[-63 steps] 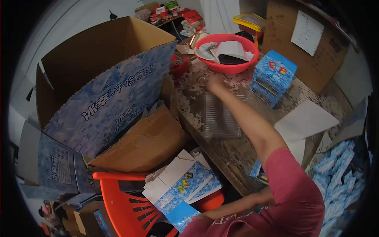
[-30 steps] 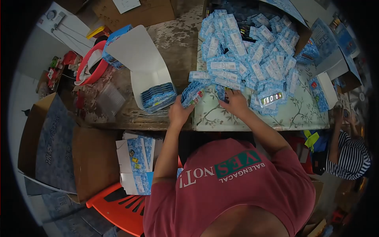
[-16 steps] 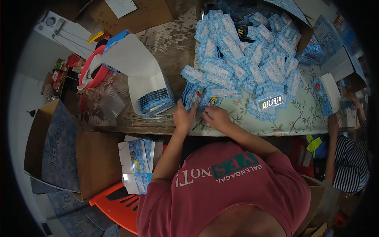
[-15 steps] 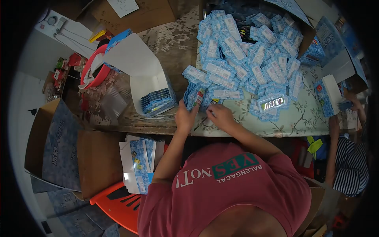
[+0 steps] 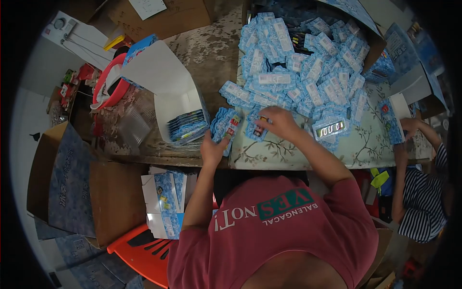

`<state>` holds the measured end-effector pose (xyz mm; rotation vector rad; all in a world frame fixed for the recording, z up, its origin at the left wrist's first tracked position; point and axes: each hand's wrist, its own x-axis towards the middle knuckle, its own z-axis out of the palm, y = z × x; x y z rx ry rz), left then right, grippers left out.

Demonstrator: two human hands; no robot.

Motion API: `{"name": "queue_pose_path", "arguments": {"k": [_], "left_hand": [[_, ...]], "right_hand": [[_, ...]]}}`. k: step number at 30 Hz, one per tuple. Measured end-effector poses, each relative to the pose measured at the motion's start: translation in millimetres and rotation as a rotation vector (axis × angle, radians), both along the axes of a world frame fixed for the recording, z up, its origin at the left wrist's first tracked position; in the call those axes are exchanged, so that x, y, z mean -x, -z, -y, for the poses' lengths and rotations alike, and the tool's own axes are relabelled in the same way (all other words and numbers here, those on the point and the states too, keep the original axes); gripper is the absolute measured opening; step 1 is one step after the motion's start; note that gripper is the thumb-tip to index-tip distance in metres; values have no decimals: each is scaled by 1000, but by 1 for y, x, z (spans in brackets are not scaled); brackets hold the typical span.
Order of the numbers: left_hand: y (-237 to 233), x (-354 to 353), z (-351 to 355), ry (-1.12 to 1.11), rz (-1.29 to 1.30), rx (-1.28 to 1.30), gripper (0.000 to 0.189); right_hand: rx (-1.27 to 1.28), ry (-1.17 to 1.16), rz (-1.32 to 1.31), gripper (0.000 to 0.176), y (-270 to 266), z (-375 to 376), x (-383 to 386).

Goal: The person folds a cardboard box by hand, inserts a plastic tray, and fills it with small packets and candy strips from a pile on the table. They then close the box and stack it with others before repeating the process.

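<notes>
My left hand (image 5: pixel 213 148) is closed on a small stack of blue packets (image 5: pixel 225 126) at the table's front edge. Just to the right, my right hand (image 5: pixel 276 121) pinches a single blue packet (image 5: pixel 255 126) with a red and dark label. Behind my hands a large heap of blue packets (image 5: pixel 315 72) spills out of a carton. Left of the stack stands an open white box (image 5: pixel 179 103) with a row of blue packets (image 5: pixel 186 126) inside, its lid raised.
A red basket (image 5: pixel 117 96) and clear plastic trays (image 5: pixel 136 126) lie at the left. Large cartons (image 5: pixel 118 192) stand below left by a red chair (image 5: pixel 144 257). At the right, a co-worker in a striped top (image 5: pixel 421 197) handles a box (image 5: pixel 395 118).
My right hand has moved up and right, now with a packet apart from the stack. My left hand and its stack have shifted slightly left. The co-worker's hands have moved at the box.
</notes>
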<state>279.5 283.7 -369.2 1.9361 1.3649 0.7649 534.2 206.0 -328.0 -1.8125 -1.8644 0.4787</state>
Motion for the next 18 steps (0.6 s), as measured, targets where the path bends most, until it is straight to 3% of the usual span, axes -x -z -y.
{"name": "queue_pose_path", "arguments": {"k": [1,3,7,9,12,16,18], "left_hand": [[0,4,2,3,0,5,61],[-3,10,5,0,56,72,59],[-16,9,12,-16,55,19,56],[-17,8,12,-20,89,17,57],[-17,8,14,-62,25,49,58],[-18,2,13,-42,-1,37,61],[-20,1,11,-5,-12,34,65]], "right_hand": [[-158,120,-42,38,-2,-6,-13],[-146,247,240,48,5,-28,-44],[-228,203,510,66,35,-50,-64],[-26,182,468,80,32,-57,-64],[16,170,606,76,25,-56,-52],[-29,120,583,63,22,-69,-66],[117,92,312,49,9,-73,-73]]}}
